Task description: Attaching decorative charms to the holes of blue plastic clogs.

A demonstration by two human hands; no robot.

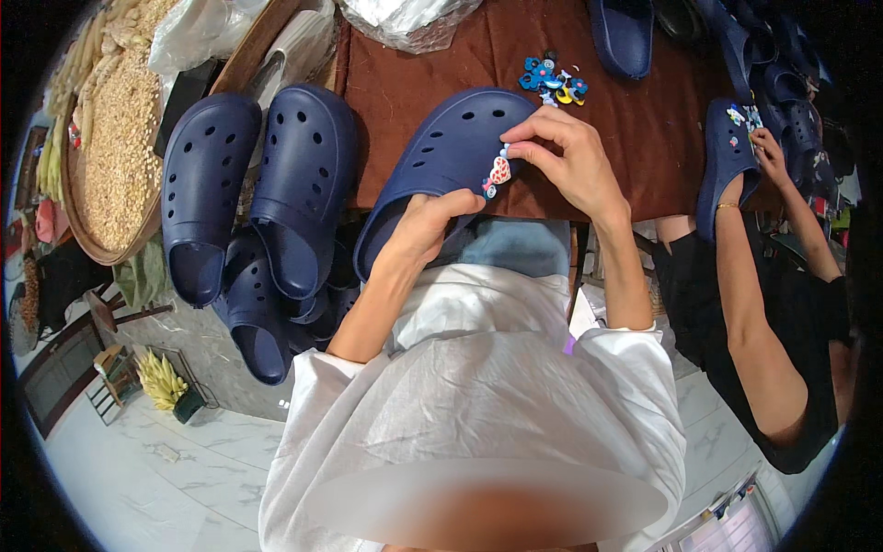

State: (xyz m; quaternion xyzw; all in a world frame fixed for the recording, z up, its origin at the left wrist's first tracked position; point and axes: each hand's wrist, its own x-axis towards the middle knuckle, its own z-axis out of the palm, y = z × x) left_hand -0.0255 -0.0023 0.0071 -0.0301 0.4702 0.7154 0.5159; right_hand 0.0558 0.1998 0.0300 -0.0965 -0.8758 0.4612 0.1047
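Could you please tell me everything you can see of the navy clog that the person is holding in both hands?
The navy clog is a one-piece shoe of smooth, foam-like plastic with round vent holes across its rounded toe. It lies tilted, toe toward the brown-covered table and its opening toward the person. The left hand grips its rim near the opening, while the right hand pinches at its side by the small red and white charms fixed there. Its heel end is hidden behind the left hand.

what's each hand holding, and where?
Left hand grips the navy clog at its side rim near the opening. Right hand pinches a small charm against the clog's upper.
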